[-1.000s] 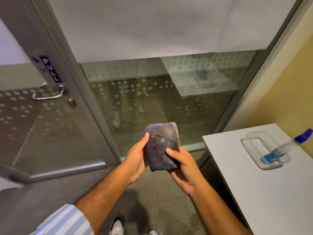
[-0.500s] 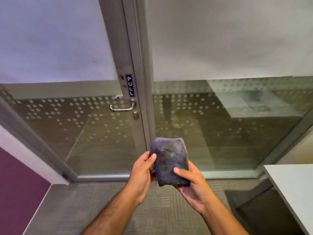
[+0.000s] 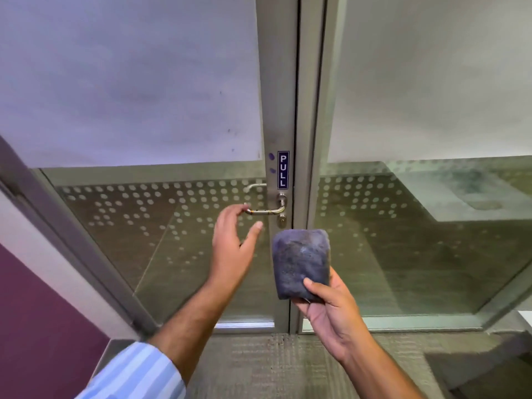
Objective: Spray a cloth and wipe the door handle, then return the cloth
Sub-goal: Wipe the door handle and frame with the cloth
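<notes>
A folded dark purple-grey cloth (image 3: pixel 300 262) stands upright in my right hand (image 3: pixel 328 308), which grips its lower edge, thumb across the front. The silver lever door handle (image 3: pixel 266 211) sits on the metal door stile just below a blue "PULL" label (image 3: pixel 283 169). My left hand (image 3: pixel 233 246) is open with fingers spread; its fingertips are at the free left end of the handle, thumb below it. The cloth is below and slightly right of the handle, apart from it.
The glass door (image 3: pixel 161 231) has a frosted upper pane and a dotted band; a fixed glass panel (image 3: pixel 417 240) stands to its right. A maroon wall (image 3: pixel 37 326) is on the left. Grey carpet (image 3: pixel 273 367) lies underfoot. A lock cylinder (image 3: pixel 282 219) sits under the handle.
My view swung left from the table and came closer to the door. My left hand let go of the cloth and reached up to the handle; the right hand alone holds the cloth.
</notes>
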The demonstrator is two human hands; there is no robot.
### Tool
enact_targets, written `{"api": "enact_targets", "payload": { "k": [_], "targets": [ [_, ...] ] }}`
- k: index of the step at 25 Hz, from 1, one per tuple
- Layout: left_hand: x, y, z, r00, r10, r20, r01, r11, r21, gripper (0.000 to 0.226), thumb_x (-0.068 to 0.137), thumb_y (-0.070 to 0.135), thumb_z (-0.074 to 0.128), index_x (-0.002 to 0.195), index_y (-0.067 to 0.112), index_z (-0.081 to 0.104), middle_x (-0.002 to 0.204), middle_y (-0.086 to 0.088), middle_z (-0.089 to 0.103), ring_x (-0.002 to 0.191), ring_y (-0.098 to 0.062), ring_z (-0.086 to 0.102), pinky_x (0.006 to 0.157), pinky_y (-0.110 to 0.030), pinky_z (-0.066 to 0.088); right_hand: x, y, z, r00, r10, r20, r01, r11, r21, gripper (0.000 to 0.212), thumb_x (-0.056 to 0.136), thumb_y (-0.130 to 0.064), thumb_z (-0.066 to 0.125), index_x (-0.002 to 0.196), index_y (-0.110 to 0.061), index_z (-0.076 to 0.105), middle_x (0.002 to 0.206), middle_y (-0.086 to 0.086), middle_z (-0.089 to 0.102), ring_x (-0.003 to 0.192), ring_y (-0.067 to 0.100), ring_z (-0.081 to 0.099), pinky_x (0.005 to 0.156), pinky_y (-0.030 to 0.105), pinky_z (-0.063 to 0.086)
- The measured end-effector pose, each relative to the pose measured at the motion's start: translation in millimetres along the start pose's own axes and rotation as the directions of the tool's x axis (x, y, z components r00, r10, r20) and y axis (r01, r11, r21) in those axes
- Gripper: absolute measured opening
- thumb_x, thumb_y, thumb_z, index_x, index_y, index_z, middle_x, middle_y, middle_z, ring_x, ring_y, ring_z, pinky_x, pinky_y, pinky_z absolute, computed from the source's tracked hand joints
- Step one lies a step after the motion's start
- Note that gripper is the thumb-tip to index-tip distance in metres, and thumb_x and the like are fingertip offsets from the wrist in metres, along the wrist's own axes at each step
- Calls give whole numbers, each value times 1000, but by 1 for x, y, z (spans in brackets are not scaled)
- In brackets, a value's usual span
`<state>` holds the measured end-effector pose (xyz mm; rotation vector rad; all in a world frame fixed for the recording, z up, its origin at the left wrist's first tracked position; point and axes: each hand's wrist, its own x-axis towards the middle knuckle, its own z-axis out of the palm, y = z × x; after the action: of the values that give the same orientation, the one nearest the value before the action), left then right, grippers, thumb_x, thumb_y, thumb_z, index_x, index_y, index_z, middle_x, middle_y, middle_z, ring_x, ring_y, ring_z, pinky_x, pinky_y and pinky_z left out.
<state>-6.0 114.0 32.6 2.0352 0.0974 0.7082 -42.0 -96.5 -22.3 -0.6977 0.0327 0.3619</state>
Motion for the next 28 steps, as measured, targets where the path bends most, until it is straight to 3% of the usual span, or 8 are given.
{"api": "enact_targets", "payload": {
  "k": [1, 3, 5, 7, 11, 16, 24, 28],
  "targets": [
    [25, 1, -7, 995, 101, 0, -99, 984, 150, 49, 102, 37, 71, 147, 24, 56, 152, 7, 49, 141, -7, 45, 117, -26, 40, 8, -1, 4, 1000, -25, -18, 25, 999, -23, 55, 81, 11, 66, 133, -8, 65, 127, 18, 78, 108, 30, 79, 80, 41, 67],
    [72, 9, -16, 984, 178, 11, -173, 934, 314, 60, 101, 52, 67, 153, 30, 47, 163, 13, 34, 150, -8, 34, 116, -30, 36, 24, -6, 8, 996, -65, -55, 61, 995, -78, 55, 79, 9, 68, 131, -10, 66, 124, 16, 79, 104, 26, 80, 82, 39, 67],
    [114, 12, -17, 962, 272, 19, -252, 863, 438, 66, 101, 55, 65, 157, 29, 41, 171, 11, 25, 160, -17, 25, 122, -42, 36, 41, -9, 10, 993, -81, -88, 68, 987, -143, 51, 83, 9, 68, 130, -12, 67, 122, 14, 80, 101, 23, 80, 85, 40, 63],
    [148, 14, -16, 934, 354, 53, -324, 774, 544, 75, 101, 55, 63, 163, 25, 34, 178, 5, 15, 166, -22, 10, 132, -50, 23, 58, -12, 10, 989, -85, -121, 59, 976, -209, 45, 92, 9, 65, 129, -15, 67, 122, 10, 81, 99, 19, 80, 85, 38, 60],
    [194, 12, -12, 889, 451, 79, -367, 600, 711, 88, 104, 55, 59, 171, 20, 16, 182, -3, 2, 168, -25, -2, 135, -52, 6, 90, -17, 5, 982, -112, -155, 49, 931, -361, 38, 97, 7, 63, 124, -19, 70, 115, 1, 84, 104, 16, 80, 76, 27, 59],
    [249, 11, -12, 822, 567, -51, -344, 566, 749, 90, 105, 59, 53, 172, 16, 11, 181, -10, 6, 167, -31, 4, 135, -54, 8, 125, -20, -3, 970, -197, -145, 103, 867, -489, 45, 98, 13, 58, 127, -17, 74, 120, 2, 83, 119, 22, 75, 105, 43, 57],
    [316, -18, -18, 750, 652, -112, -325, 511, 796, 87, 108, 65, 46, 171, 15, 13, 179, -15, 15, 166, -36, 12, 131, -64, 11, 168, -12, 4, 923, -315, -221, 172, 851, -497, 47, 95, 14, 58, 125, -18, 74, 119, 0, 83, 111, 15, 75, 86, 26, 56],
    [341, -43, -28, 726, 684, -76, -366, 477, 799, 87, 108, 67, 44, 172, 16, 13, 179, -14, 18, 165, -37, 15, 129, -70, 11, 191, 10, 21, 792, -578, -199, 288, 641, -712, 56, 95, 16, 59, 131, -26, 69, 120, -20, 79, 115, 0, 71, 101, 20, 53]
  ]
}}
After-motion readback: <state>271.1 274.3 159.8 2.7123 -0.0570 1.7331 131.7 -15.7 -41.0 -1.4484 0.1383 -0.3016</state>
